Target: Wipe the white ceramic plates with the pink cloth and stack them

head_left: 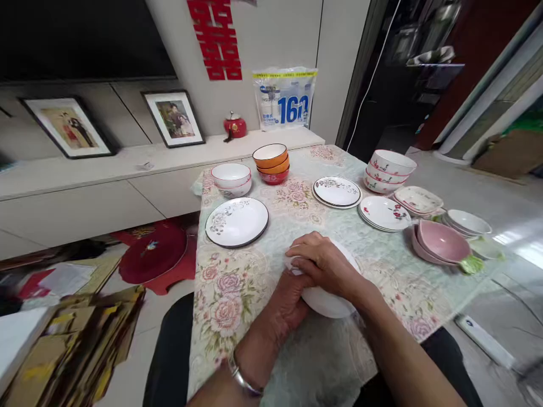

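My right hand (324, 263) is curved over a small white item (292, 263) whose shape is mostly covered by fingers. Below it, my left hand (292, 297) holds the same item, its fingers wrapped round from the near side. A silver bracelet is on the left wrist. Both hands are above the left part of a white plate (328, 302) that lies on the floral tablecloth. Left of them sits a stack of dark-rimmed white plates (237, 221). Beyond the hands lies another pair of patterned plates (337, 191).
White bowls (231, 176) and orange and red bowls (271, 161) stand at the back of the table (224, 339). To the right are floral plates (385, 213), stacked floral bowls (390, 167), square dishes (419, 199) and pink bowls (443, 242). A red stool (153, 254) stands left.
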`<state>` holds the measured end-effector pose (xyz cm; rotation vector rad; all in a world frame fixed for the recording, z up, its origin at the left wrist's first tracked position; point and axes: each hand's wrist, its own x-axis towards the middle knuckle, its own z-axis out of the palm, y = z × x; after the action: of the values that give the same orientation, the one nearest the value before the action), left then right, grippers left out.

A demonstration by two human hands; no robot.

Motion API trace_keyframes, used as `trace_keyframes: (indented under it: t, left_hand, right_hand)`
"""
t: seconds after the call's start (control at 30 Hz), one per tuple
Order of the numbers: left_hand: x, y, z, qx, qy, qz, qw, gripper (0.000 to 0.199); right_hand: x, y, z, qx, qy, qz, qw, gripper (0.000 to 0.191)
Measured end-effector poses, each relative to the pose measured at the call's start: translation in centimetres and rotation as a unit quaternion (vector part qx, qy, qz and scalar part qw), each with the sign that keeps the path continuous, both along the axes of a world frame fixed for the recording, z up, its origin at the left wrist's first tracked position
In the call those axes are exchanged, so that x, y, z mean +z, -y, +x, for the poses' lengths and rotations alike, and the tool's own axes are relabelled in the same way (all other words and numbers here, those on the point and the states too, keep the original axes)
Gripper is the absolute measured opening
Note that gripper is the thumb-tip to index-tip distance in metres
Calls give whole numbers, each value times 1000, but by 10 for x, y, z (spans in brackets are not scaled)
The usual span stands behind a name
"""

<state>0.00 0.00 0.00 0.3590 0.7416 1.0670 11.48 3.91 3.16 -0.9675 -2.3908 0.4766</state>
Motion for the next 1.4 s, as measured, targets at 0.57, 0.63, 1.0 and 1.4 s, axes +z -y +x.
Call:
trace_keyframes:
  t: [0.57,0.63,1.0,1.4]
  left_hand:
    - [6,1,1,-4,-13,13,1000,50]
    - [5,1,2,-7,-16,14,1000,46]
    - [3,4,1,26,6,30,999,69]
    - [6,4,3,16,-24,33,999,54]
  right_hand:
    - [-2,-1,1,-101,21,-5,995,22]
    - [-3,-2,3,-100,16,-11,995,22]
    - [-13,-18,38,-335,98,-30,936,30]
    - [-5,-9,18,-98,-32,-28,994,19]
